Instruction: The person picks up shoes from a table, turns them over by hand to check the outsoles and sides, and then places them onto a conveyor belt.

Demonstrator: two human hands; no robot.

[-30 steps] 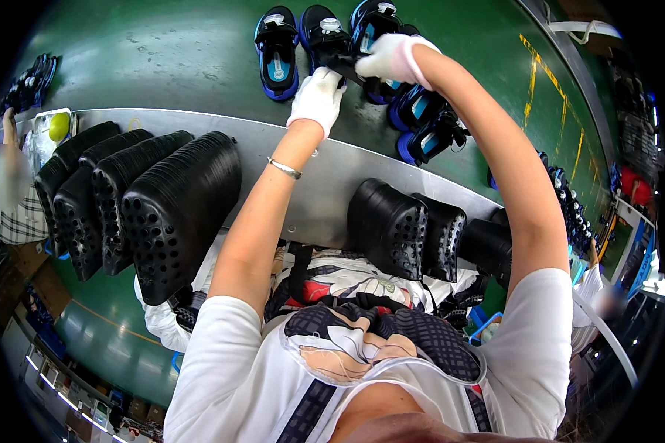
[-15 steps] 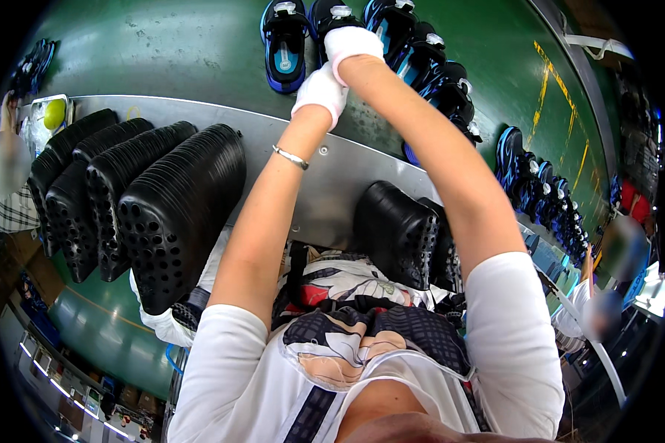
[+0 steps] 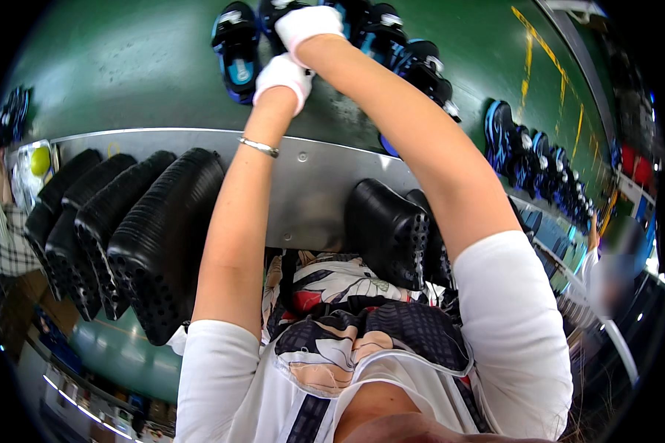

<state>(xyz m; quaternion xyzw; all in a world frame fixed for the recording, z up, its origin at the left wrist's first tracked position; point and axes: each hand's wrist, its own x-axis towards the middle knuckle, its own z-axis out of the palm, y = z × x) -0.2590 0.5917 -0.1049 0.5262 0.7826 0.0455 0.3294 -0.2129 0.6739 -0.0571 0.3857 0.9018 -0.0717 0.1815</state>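
Both my hands wear white gloves and reach out over the green surface at the top. My right hand is closed at the second black-and-blue sneaker of a row, covering much of it. Just below, my left hand is closed at the heel end of that same sneaker, against my right wrist. Most of the fingers are hidden behind the gloves. Left of them stands another sneaker with a light-blue insole and pale stuffing. More sneakers of the same kind stand to the right.
A metal ledge runs between me and the green belt. Black ribbed shoe forms with perforated ends lean at the left; others stand near my lap. More sneakers line the right. People work at both sides.
The view has shifted, so the sneakers and my hands sit further left in it. Both gloved hands stay together at the second sneaker.
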